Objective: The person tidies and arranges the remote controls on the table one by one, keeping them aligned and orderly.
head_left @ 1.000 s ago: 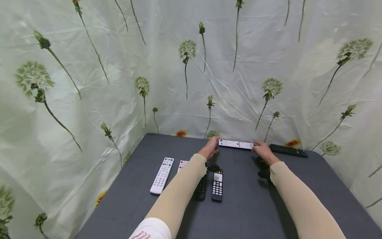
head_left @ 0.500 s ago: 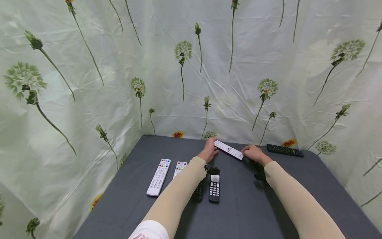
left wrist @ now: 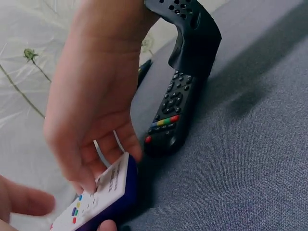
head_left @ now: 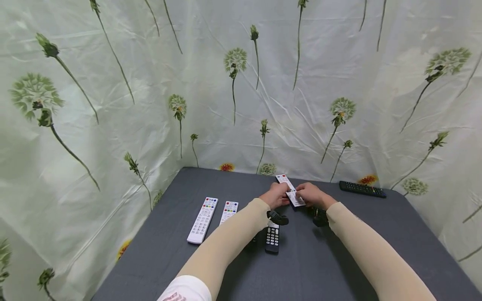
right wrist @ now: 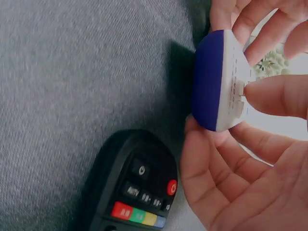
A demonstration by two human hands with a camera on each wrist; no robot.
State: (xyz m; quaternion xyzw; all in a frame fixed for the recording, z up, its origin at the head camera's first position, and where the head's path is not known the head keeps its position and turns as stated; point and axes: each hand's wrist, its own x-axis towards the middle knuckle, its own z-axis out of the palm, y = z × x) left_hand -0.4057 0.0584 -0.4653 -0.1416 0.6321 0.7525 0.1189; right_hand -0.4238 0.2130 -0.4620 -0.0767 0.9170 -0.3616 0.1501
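Both hands hold one white remote control (head_left: 296,201) near the back of the table, its far end pointing toward the patterned sheet. The left hand (head_left: 276,195) grips its left side, the thumb on the button face in the left wrist view, where the remote's purple-blue underside (left wrist: 122,202) shows. From the other side the right hand (head_left: 313,195) pinches it, thumb on top and fingers along the lower edge (right wrist: 209,178). A black remote (right wrist: 139,178) with coloured buttons lies beside the right hand. Another black remote (left wrist: 168,110) lies close to the left hand.
Two white remotes (head_left: 202,220) lie to the left, one partly behind the left sleeve. A black remote with pale keys (head_left: 272,241) sits beneath the left wrist strap. One more black remote (head_left: 362,189) lies at the back right edge. A flower-printed sheet (head_left: 211,83) hangs behind the grey table (head_left: 316,259).
The white remote has come away from the back edge and turned from crosswise to nearly lengthwise. The left hand moved right and nearer; the right hand moved left with the remote's near end.
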